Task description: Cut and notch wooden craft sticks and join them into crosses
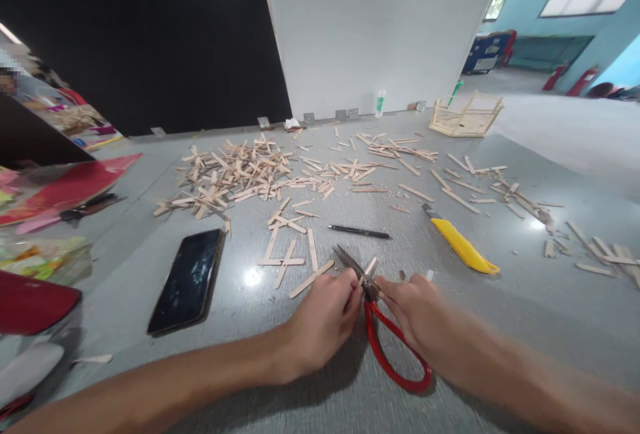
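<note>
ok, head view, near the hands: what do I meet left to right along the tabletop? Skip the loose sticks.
Phone → left hand → red scissor handles → yellow utility knife. Right hand left out: it overlaps the handles.

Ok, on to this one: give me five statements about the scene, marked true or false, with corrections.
1. The red-handled metal scissors are between the bare left hand and bare right hand. True.
2. The yellow-handled utility knife lies left of the black smartphone. False: it lies to the right.
3. The slim black pen lies between phone and knife. True.
4. The white-and-green tube lies on its side. False: it stands upright.
5. The openwork pale wooden frame sits at the far left. False: it sits at the far right.
</note>
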The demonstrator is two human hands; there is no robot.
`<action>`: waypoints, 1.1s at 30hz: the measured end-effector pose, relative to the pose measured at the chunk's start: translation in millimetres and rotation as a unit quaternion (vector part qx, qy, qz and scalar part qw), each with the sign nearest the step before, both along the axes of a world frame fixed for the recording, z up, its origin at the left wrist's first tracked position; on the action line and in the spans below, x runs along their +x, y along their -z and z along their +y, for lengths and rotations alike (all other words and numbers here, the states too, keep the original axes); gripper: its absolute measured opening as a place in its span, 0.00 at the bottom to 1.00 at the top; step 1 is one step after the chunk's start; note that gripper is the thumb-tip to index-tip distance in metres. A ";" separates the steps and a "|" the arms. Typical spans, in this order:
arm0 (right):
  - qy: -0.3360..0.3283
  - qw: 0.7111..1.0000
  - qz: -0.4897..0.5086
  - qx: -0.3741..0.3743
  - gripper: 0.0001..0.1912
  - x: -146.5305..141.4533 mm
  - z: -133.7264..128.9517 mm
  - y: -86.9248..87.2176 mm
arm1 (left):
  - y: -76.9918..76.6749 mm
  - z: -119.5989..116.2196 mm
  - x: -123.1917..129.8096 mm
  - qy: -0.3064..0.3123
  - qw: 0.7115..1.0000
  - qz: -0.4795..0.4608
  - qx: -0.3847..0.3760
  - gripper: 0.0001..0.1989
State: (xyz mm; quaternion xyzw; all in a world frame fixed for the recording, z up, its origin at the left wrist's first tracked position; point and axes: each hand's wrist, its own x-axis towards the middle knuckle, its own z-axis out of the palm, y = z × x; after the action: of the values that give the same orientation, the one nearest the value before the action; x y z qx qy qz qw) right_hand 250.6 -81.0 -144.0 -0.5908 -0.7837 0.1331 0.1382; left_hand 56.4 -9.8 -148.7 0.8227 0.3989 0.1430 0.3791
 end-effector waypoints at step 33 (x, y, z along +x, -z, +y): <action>-0.030 0.959 -0.222 0.175 0.34 -6.8 -8.3 6.1 | 7.8 -0.2 -1.0 0.009 0.990 0.117 0.081 0.13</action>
State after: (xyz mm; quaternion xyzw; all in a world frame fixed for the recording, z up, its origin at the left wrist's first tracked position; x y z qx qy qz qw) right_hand 243.8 -89.3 -150.2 -0.5486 -0.8228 -0.1365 0.0581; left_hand 55.4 -10.0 -156.4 0.8652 0.4205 0.0739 0.2629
